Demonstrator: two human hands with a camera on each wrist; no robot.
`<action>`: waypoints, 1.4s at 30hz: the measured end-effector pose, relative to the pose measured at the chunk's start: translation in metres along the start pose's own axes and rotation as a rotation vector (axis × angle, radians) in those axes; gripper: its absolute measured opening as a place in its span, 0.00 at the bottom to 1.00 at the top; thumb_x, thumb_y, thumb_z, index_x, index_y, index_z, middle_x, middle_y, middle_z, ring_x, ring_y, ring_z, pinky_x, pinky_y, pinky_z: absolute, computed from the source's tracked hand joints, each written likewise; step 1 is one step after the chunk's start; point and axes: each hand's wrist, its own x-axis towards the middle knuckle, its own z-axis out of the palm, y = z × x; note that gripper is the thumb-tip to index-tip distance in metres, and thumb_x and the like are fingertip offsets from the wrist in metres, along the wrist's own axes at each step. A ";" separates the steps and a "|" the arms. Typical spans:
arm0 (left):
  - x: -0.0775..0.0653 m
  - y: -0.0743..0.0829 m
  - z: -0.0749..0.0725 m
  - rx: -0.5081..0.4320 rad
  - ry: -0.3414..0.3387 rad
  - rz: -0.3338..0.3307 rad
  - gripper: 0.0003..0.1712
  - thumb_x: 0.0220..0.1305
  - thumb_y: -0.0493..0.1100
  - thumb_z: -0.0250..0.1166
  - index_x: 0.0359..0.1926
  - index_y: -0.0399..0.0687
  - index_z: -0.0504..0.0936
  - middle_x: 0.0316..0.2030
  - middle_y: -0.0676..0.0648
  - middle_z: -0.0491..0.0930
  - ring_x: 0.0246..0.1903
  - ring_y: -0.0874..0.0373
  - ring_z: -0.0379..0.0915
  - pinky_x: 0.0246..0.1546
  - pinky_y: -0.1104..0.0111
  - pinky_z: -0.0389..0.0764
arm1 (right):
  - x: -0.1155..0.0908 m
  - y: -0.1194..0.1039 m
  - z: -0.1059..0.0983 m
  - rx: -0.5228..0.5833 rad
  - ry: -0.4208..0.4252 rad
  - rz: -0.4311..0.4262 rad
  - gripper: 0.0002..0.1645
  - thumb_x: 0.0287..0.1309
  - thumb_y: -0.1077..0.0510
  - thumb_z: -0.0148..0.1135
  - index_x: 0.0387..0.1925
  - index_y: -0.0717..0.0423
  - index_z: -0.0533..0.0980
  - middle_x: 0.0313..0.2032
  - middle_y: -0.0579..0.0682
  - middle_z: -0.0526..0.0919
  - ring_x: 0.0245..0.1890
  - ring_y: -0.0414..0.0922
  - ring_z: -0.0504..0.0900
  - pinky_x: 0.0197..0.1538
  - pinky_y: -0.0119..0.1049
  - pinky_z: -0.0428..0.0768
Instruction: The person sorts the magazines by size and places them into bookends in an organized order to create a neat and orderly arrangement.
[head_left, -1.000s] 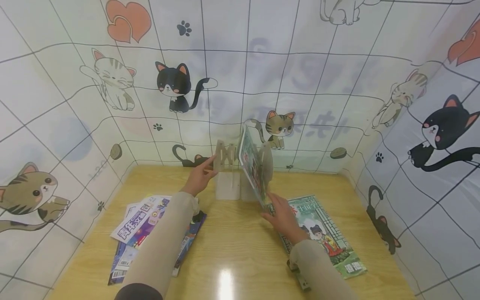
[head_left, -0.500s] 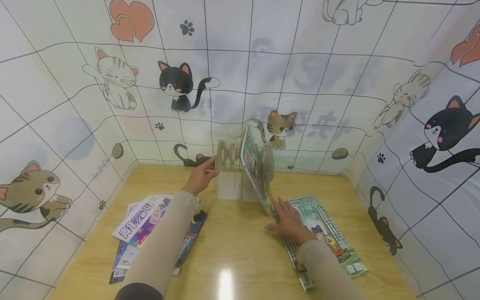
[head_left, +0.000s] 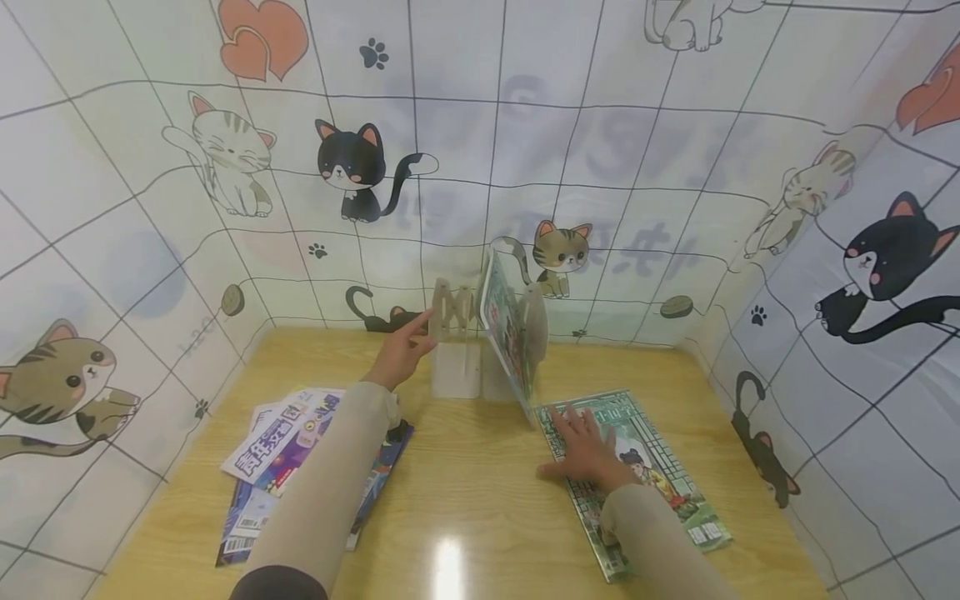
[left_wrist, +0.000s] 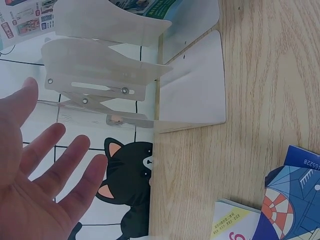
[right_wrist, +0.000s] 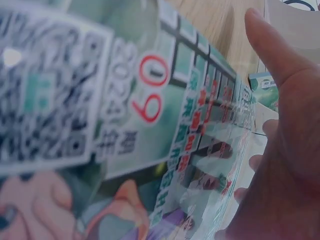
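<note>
An extendable bookend rack (head_left: 455, 367) in whitish, see-through plastic stands against the back wall, its lattice arms showing in the left wrist view. My left hand (head_left: 397, 357) is at its left end, fingers extended; in the left wrist view the hand (left_wrist: 47, 165) shows relaxed fingers beside the rack's outer panel (left_wrist: 100, 70). A magazine (head_left: 504, 325) leans upright in the rack's right part. Over a green magazine (head_left: 660, 475) lying on the table, my right hand (head_left: 588, 454) spreads its fingers. Close up in the right wrist view are that magazine's cover (right_wrist: 150, 140) and the hand (right_wrist: 295, 130).
Several magazines (head_left: 277, 450) lie overlapping on the left of the wooden table (head_left: 465, 500), partly under the left forearm. Cat-patterned wall sheeting (head_left: 450, 208) closes off the back and both sides.
My right hand has come away from the lower edge of the upright magazine and moved right and toward me, onto the green magazine. The left hand stays at the rack.
</note>
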 end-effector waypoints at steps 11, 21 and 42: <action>0.000 -0.006 0.002 -0.029 -0.013 0.003 0.33 0.59 0.49 0.55 0.62 0.74 0.51 0.48 0.45 0.69 0.30 0.55 0.72 0.20 0.65 0.71 | -0.006 0.005 -0.001 -0.027 -0.091 0.018 0.66 0.20 0.19 0.52 0.65 0.37 0.43 0.65 0.52 0.41 0.63 0.56 0.36 0.48 0.69 0.41; 0.000 -0.004 0.002 -0.014 -0.011 0.003 0.32 0.58 0.53 0.54 0.60 0.80 0.51 0.43 0.49 0.72 0.33 0.54 0.72 0.25 0.65 0.72 | -0.005 0.009 -0.004 -0.022 -0.108 -0.004 0.64 0.24 0.22 0.54 0.65 0.38 0.44 0.65 0.51 0.41 0.63 0.56 0.37 0.48 0.69 0.42; -0.001 -0.003 0.003 -0.025 -0.015 0.048 0.32 0.60 0.49 0.53 0.63 0.70 0.52 0.42 0.41 0.73 0.31 0.53 0.74 0.23 0.65 0.71 | 0.003 0.009 -0.020 0.107 -0.195 -0.022 0.60 0.20 0.59 0.70 0.63 0.45 0.53 0.64 0.54 0.47 0.62 0.58 0.39 0.47 0.69 0.45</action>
